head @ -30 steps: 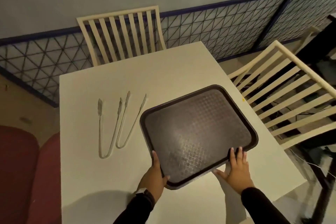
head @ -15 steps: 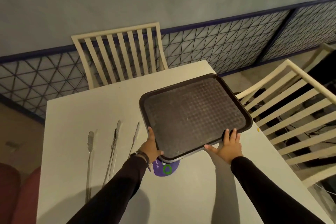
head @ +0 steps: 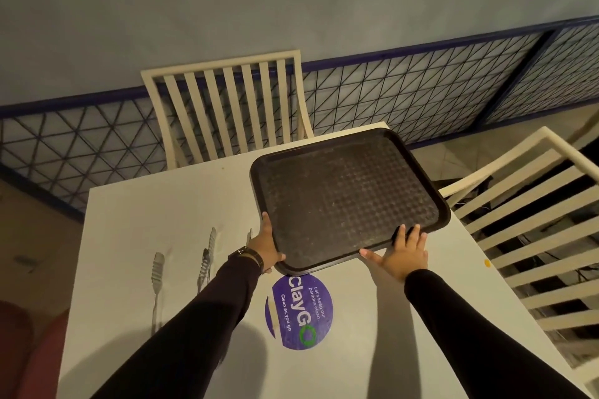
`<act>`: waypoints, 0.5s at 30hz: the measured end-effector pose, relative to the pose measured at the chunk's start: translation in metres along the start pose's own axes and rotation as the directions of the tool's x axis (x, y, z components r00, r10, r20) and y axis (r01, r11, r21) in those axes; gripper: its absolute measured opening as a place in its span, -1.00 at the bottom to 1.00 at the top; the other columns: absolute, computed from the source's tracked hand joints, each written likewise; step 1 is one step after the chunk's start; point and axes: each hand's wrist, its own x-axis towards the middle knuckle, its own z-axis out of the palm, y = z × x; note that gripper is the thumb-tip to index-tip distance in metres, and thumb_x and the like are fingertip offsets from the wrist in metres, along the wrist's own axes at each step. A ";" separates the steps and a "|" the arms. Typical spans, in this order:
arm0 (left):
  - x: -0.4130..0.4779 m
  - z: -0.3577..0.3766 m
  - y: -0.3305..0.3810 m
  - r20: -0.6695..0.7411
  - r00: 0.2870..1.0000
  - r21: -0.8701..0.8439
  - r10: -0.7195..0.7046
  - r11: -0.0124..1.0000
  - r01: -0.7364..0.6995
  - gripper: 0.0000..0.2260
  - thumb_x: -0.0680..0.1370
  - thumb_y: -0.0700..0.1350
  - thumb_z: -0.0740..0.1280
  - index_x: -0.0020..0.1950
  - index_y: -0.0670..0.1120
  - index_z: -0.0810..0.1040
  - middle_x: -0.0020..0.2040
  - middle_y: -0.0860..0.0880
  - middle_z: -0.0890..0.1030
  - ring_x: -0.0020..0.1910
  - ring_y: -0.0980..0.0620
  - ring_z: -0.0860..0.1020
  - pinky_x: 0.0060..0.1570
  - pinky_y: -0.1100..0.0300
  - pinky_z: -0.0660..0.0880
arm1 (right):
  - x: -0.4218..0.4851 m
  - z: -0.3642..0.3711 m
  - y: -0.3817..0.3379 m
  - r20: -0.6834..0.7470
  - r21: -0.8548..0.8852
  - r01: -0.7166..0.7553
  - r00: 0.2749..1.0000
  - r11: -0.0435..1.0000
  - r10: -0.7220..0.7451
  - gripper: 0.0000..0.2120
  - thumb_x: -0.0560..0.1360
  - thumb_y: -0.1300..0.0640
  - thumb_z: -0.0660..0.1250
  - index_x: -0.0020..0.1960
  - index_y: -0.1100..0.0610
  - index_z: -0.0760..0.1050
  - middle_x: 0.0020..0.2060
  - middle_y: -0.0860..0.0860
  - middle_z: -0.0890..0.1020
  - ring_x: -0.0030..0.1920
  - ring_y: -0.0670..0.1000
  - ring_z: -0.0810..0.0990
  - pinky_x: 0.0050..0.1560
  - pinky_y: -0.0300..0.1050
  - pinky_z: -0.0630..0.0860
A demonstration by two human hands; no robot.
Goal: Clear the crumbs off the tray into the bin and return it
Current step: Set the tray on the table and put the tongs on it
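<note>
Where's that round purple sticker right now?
The purple sticker lies on the white table, near the centre of the head view, just below the held tray and between both forearms.

We have lifted the dark textured plastic tray off the white table, uncovering a round purple sticker.

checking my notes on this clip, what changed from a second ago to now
The tray has been lifted off the table by both hands, left hand and right hand, on its near edge, uncovering a purple sticker. The grip is unchanged, and the tongs stayed put.
</note>
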 end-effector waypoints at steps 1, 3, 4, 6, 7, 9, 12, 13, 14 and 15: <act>-0.002 0.000 0.001 -0.018 1.000 0.004 0.011 1.000 -0.011 -0.13 0.50 -0.12 0.35 0.48 0.12 -0.30 0.22 -0.16 0.45 0.08 -0.17 0.55 0.06 0.02 0.56 | 0.000 -0.001 0.000 0.000 -0.003 -0.001 1.000 1.000 0.001 0.12 0.29 -0.52 0.09 0.50 0.19 -0.26 0.50 0.23 -0.22 0.50 0.27 -0.23 0.48 0.16 -0.06; -0.008 0.000 0.006 -0.073 0.997 0.013 0.037 0.999 -0.036 -0.17 0.51 -0.14 0.33 0.50 0.07 -0.24 0.31 -0.14 0.43 0.20 -0.18 0.51 0.22 -0.02 0.48 | -0.001 -0.003 -0.001 -0.001 -0.005 -0.003 1.000 1.000 0.003 0.11 0.30 -0.51 0.09 0.50 0.20 -0.25 0.50 0.24 -0.21 0.50 0.27 -0.21 0.48 0.17 -0.05; -0.015 0.000 0.008 -0.104 0.994 0.019 0.044 0.999 -0.042 -0.20 0.51 -0.12 0.32 0.51 0.06 -0.21 0.36 -0.14 0.41 0.24 -0.19 0.49 0.29 -0.05 0.42 | -0.002 -0.005 0.000 -0.002 -0.002 -0.003 1.000 1.000 0.003 0.11 0.30 -0.51 0.10 0.50 0.21 -0.25 0.51 0.24 -0.20 0.50 0.27 -0.21 0.48 0.17 -0.05; -0.032 0.001 0.013 -0.153 0.986 0.042 0.060 0.998 -0.054 -0.26 0.53 -0.09 0.29 0.52 0.05 -0.15 0.38 -0.15 0.41 0.24 -0.17 0.51 0.31 -0.03 0.40 | -0.002 -0.010 0.003 -0.027 0.029 -0.004 1.000 1.000 0.005 0.11 0.31 -0.49 0.12 0.50 0.21 -0.25 0.51 0.24 -0.17 0.50 0.27 -0.18 0.48 0.20 -0.04; -0.046 0.000 0.011 -0.173 0.982 0.046 0.071 0.997 -0.065 -0.32 0.55 -0.08 0.26 0.52 0.05 -0.10 0.30 -0.13 0.49 0.17 -0.14 0.55 0.25 0.04 0.44 | -0.005 -0.011 0.003 -0.055 0.054 0.009 0.998 0.999 -0.006 0.10 0.32 -0.48 0.14 0.50 0.21 -0.25 0.51 0.24 -0.16 0.50 0.27 -0.16 0.47 0.21 -0.04; -0.081 -0.002 0.002 -0.218 0.970 -0.002 0.108 0.994 -0.111 -0.46 0.58 -0.09 0.20 0.51 0.02 0.06 0.07 -0.06 0.58 0.05 -0.03 0.58 0.13 0.19 0.46 | -0.016 -0.011 0.002 -0.156 0.139 0.042 0.988 0.989 -0.020 0.05 0.35 -0.42 0.18 0.50 0.20 -0.21 0.51 0.24 -0.12 0.51 0.27 -0.13 0.46 0.26 -0.06; -0.136 -0.003 -0.033 -0.342 0.928 -0.140 0.147 0.969 -0.205 -0.62 0.59 -0.12 0.19 0.41 -0.06 0.34 0.17 -0.03 0.57 0.18 0.02 0.53 0.26 0.20 0.39 | -0.050 0.000 -0.010 -0.325 0.257 0.134 0.945 0.957 -0.045 -0.19 0.46 -0.22 0.25 0.50 0.18 0.02 0.51 0.21 0.02 0.51 0.22 -0.02 0.45 0.30 -0.09; -0.152 -0.004 -0.049 -0.396 0.910 -0.207 0.121 0.954 -0.217 -0.67 0.59 -0.13 0.19 0.36 -0.07 0.42 0.20 -0.02 0.57 0.20 0.04 0.52 0.28 0.18 0.39 | -0.064 0.007 -0.017 -0.357 0.283 0.170 0.932 0.944 -0.061 -0.31 0.49 -0.13 0.27 0.46 0.18 0.14 0.50 0.20 0.12 0.50 0.21 0.07 0.45 0.29 -0.05; -0.165 -0.004 -0.067 -0.438 0.896 -0.264 0.069 0.943 -0.202 -0.70 0.59 -0.13 0.19 0.31 -0.07 0.47 0.18 -0.02 0.59 0.19 0.06 0.53 0.26 0.20 0.40 | -0.080 0.016 -0.025 -0.374 0.288 0.211 0.923 0.934 -0.093 -0.43 0.50 -0.04 0.29 0.41 0.19 0.26 0.45 0.19 0.25 0.46 0.20 0.20 0.44 0.27 0.05; -0.177 -0.005 -0.082 -0.480 0.877 -0.286 0.025 0.940 -0.184 -0.71 0.58 -0.11 0.18 0.27 -0.06 0.51 0.15 -0.01 0.60 0.16 0.07 0.54 0.21 0.26 0.41 | -0.096 0.026 -0.034 -0.373 0.278 0.260 0.916 0.925 -0.145 -0.52 0.50 0.01 0.30 0.34 0.19 0.36 0.38 0.19 0.37 0.39 0.20 0.33 0.41 0.23 0.19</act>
